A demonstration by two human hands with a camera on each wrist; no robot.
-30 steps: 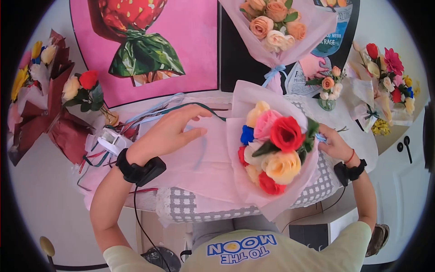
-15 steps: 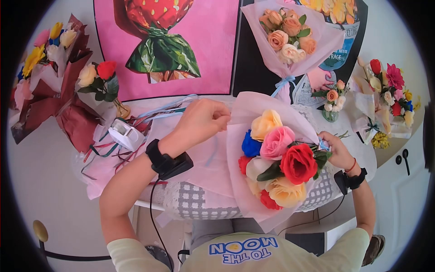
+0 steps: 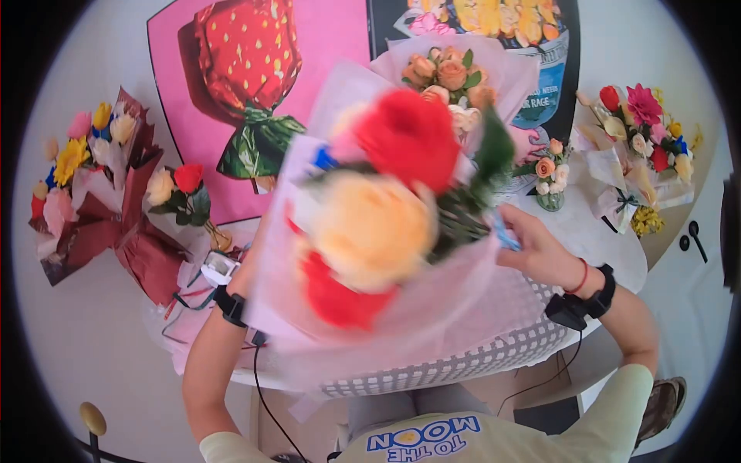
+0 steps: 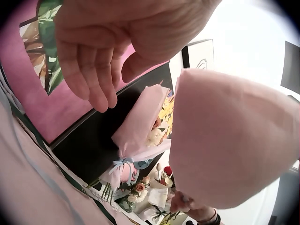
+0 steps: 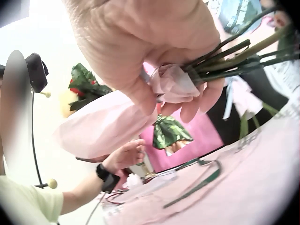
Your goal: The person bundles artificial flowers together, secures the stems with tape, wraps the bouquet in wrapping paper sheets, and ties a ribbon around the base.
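My right hand grips a bouquet by its gathered neck, where pink wrapping paper bunches around the green stems. Red, cream and blue flowers fill this bouquet, which is lifted above the table and blurred in the head view. Its pink wrap shows from behind in the left wrist view. Beside that wrap, my left hand hangs with loosely bent fingers and holds nothing. In the head view the bouquet hides most of this hand.
A peach rose bouquet leans against the pictures at the back. Small vases of roses and wrapped bouquets stand at both sides. Ribbons and a white tape dispenser lie at the left of the table. A green ribbon lies on pink paper.
My right hand has raised the bouquet from close over the table toward the head camera, and its flowers have swung left. The left hand has drawn back left, now behind the wrap. The head view shifted.
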